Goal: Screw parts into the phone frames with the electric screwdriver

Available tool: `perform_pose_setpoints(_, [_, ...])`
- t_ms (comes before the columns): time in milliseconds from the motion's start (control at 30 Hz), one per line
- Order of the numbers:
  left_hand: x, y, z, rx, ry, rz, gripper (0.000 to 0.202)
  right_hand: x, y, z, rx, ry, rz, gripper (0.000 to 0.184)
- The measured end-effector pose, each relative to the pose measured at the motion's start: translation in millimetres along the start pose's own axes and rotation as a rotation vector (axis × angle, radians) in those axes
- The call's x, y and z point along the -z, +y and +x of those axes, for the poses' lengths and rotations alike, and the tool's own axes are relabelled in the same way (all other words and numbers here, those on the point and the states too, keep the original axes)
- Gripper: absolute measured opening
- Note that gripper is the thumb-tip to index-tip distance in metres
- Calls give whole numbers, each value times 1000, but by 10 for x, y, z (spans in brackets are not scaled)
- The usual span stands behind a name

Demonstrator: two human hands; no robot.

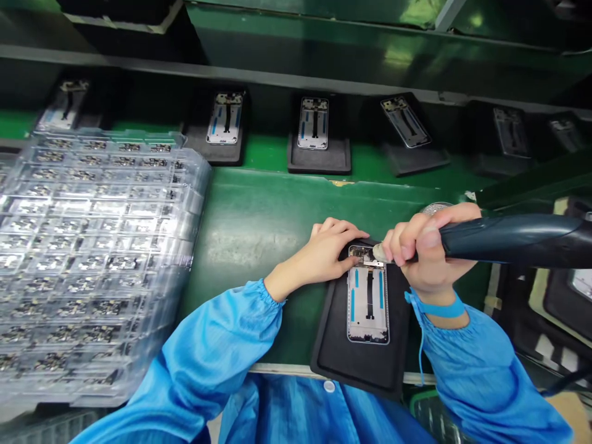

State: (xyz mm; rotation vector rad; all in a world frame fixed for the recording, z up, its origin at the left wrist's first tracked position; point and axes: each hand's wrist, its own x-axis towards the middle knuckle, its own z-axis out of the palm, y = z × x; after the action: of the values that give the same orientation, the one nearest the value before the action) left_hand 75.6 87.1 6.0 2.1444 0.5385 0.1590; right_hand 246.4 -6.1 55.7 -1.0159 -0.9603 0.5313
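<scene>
An opened phone frame (364, 293), silvery with blue strips and a dark ribbon cable down its middle, lies in a black foam tray (335, 336). Stretched over the tray's upper left corner is my left hand (330, 250), its thumb on the phone's top left part and its fingers apart. My right hand (428, 250) wraps round a thick dark tool handle (513, 237) that runs off to the right. A cream finger cot (380, 251) covers one right fingertip, which is at the phone's top right corner. The tool's working end is hidden.
Stacked clear plastic trays (197, 203) with small circuit boards fill the left. Behind, several phone frames (313, 123) lie on black trays along a green strip. A round metallic dish (435, 208) is partly hidden behind my right hand. More black trays (518, 302) stand at right.
</scene>
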Motion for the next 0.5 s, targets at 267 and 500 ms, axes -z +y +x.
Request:
perform_pose_setpoints(267, [9, 17, 3, -3, -7, -4, 54, 13, 27, 17, -30, -43, 54, 50])
perform_pose_setpoints(500, [22, 17, 14, -1, -4, -4, 54, -15, 84, 30, -76, -158, 22, 44])
